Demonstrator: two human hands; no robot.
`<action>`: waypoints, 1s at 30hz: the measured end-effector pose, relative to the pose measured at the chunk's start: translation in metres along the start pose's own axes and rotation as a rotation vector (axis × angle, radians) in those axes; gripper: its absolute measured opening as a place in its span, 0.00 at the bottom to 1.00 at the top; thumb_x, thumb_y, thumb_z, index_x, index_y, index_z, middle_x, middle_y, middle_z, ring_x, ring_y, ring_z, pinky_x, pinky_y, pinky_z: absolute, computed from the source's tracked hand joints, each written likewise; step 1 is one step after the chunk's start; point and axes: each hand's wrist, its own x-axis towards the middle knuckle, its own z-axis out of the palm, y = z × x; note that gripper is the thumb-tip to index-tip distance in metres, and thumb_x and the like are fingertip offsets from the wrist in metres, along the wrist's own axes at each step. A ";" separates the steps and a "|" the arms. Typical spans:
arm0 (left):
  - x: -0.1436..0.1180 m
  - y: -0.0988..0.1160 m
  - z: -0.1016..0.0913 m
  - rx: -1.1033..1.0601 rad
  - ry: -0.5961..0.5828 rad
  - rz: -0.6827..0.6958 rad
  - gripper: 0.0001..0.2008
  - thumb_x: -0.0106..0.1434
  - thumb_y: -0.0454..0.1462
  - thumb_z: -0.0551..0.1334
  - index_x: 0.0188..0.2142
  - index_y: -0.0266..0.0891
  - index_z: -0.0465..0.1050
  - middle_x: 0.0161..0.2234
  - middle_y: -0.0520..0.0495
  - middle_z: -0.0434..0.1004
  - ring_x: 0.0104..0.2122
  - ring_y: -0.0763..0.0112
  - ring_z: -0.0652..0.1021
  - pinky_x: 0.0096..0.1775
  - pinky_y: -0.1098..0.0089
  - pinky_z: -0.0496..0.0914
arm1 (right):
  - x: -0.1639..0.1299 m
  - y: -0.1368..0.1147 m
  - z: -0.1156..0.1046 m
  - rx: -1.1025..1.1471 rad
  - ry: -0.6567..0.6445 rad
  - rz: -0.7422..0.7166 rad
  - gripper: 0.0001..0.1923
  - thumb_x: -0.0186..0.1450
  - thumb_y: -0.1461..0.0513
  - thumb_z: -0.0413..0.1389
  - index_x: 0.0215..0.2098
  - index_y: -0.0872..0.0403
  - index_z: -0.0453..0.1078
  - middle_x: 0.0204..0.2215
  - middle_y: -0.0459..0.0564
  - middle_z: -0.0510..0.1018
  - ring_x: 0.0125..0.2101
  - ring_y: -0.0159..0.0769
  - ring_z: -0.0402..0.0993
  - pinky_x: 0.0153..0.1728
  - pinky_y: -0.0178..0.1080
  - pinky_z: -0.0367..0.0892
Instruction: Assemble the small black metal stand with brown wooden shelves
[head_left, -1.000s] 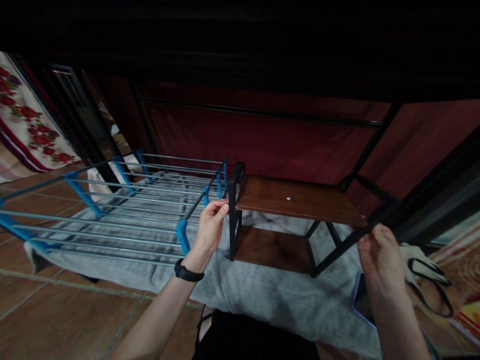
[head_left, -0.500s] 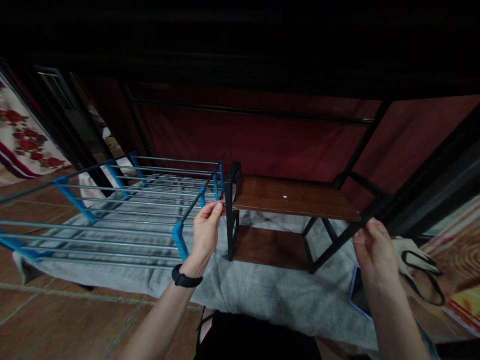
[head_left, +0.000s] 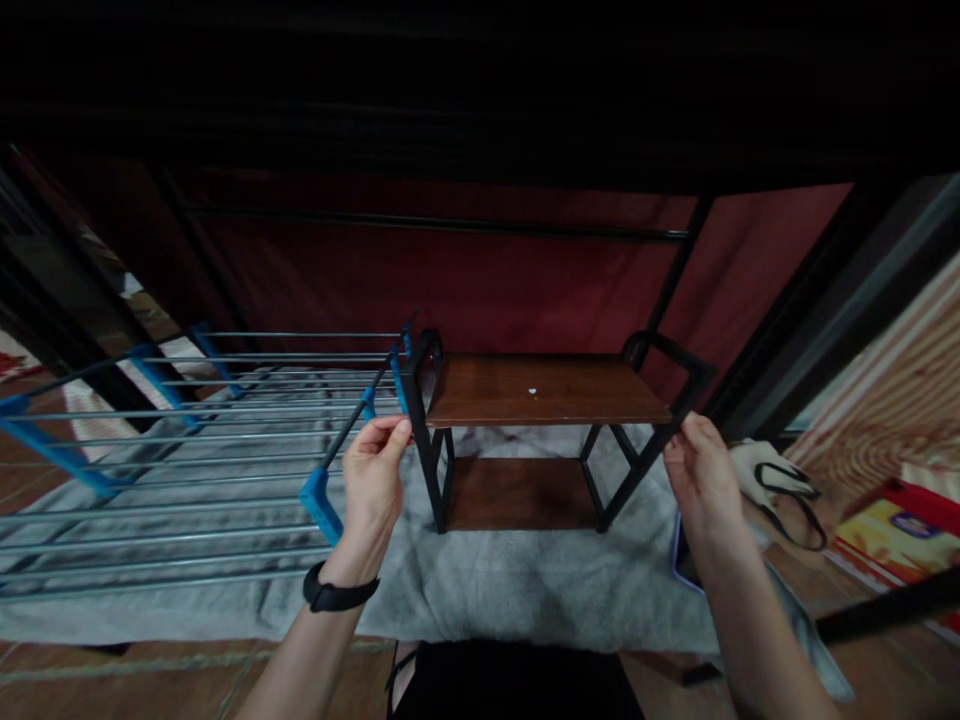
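A small two-tier shelf with brown wooden boards point(head_left: 555, 388) and a black metal frame stands upright on a grey cloth point(head_left: 555, 590). My left hand point(head_left: 375, 470), with a black band point(head_left: 341, 590) on its wrist, pinches at the shelf's left upright point(head_left: 424, 450), just under the upper board. On the opposite side, my right hand point(head_left: 705, 470) has its fingers closed at the right upright; the fingertips are partly hidden behind it. A white speck point(head_left: 532, 391) shows on the upper board.
A rack of metal bars with blue plastic joints point(head_left: 321, 500) stands close on the left. Dark red fabric point(head_left: 450, 280) and a black rail point(head_left: 450, 222) are behind. To the right lie a pale bag with black straps point(head_left: 772, 480) and a yellow-red box point(head_left: 892, 530).
The view has turned right, so rack and shelf sit farther left in the picture. The shelf now faces me more squarely, with both hands still at its sides.
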 end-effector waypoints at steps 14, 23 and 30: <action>0.006 0.000 0.005 -0.013 -0.001 -0.065 0.12 0.49 0.41 0.73 0.29 0.37 0.75 0.25 0.54 0.73 0.26 0.78 0.71 0.33 0.74 0.67 | 0.004 -0.003 0.000 0.080 -0.059 0.125 0.11 0.53 0.60 0.70 0.28 0.52 0.73 0.31 0.41 0.80 0.32 0.26 0.76 0.37 0.28 0.72; 0.002 -0.009 0.003 0.057 0.069 0.110 0.10 0.51 0.40 0.72 0.32 0.38 0.76 0.30 0.52 0.76 0.33 0.75 0.75 0.42 0.71 0.69 | 0.001 -0.003 0.001 0.120 -0.069 0.079 0.10 0.56 0.61 0.69 0.27 0.51 0.71 0.29 0.40 0.80 0.31 0.26 0.77 0.37 0.30 0.73; 0.002 -0.017 0.000 0.116 0.071 0.203 0.10 0.54 0.40 0.70 0.35 0.38 0.77 0.33 0.50 0.77 0.35 0.73 0.75 0.43 0.70 0.70 | 0.000 -0.006 0.005 0.121 -0.047 0.109 0.09 0.55 0.61 0.68 0.28 0.51 0.72 0.31 0.40 0.81 0.32 0.27 0.77 0.37 0.29 0.73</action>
